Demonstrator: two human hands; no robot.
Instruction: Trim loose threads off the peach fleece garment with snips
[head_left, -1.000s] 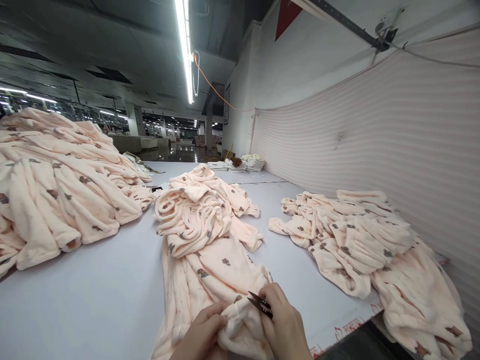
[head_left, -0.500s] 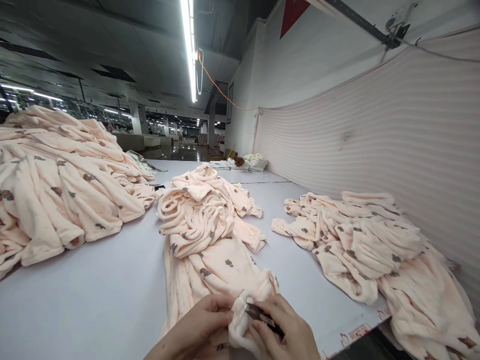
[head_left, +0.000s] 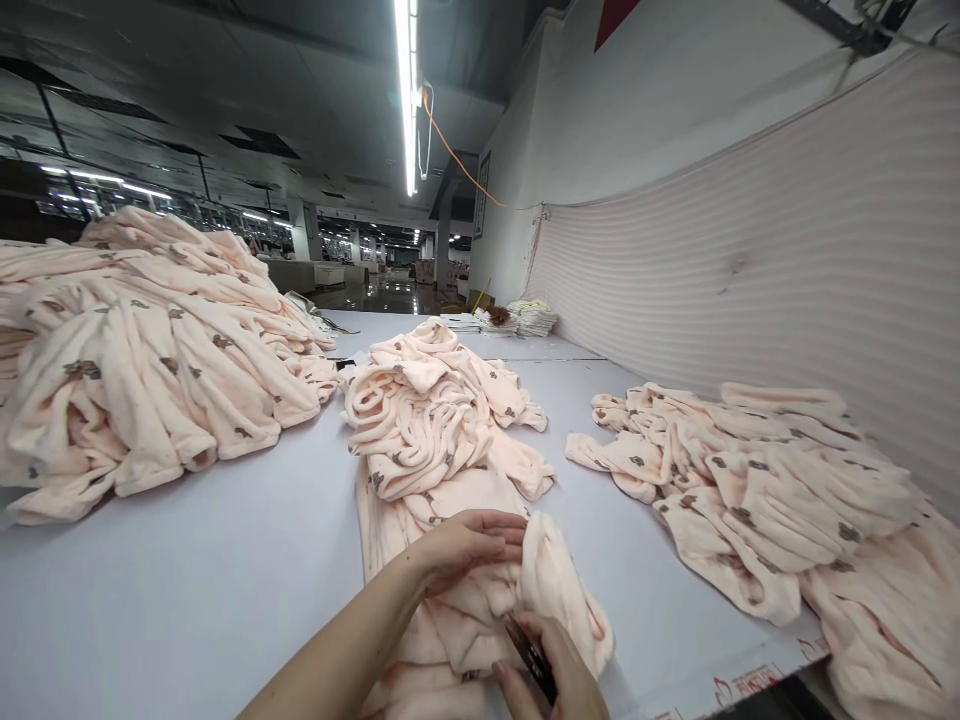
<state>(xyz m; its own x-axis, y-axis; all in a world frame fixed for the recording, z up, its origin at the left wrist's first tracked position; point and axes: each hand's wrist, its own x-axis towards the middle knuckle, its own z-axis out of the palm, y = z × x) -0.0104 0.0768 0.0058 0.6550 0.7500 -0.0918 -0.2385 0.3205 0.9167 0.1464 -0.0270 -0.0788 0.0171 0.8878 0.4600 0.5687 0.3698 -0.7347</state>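
Nearest, at the bottom edge: right hand [head_left: 564, 678], with fingers wrapped around dark snips [head_left: 534, 662] angled up and leftward at a pink garment [head_left: 561, 578]; impossible to tell whether touching it. Just above: left hand [head_left: 466, 548], with fingers loosely straight, gripping nothing visible, and with tips against a raised fold. Under both hands, at the front of the worktop [head_left: 262, 590]: that same garment, seemingly running back beneath a crumpled heap [head_left: 420, 430]. Half a second ago, pinched into a small bunch between both hands, close by the blades; now released on the left and spread wider. Probably a shift from close blade work to handling the fabric. Farther off, to either side: left pile [head_left: 176, 350], larger; right pile [head_left: 765, 490], partly over the edge. At the far end: white stacks [head_left: 534, 318], near a striped curtain [head_left: 735, 230].
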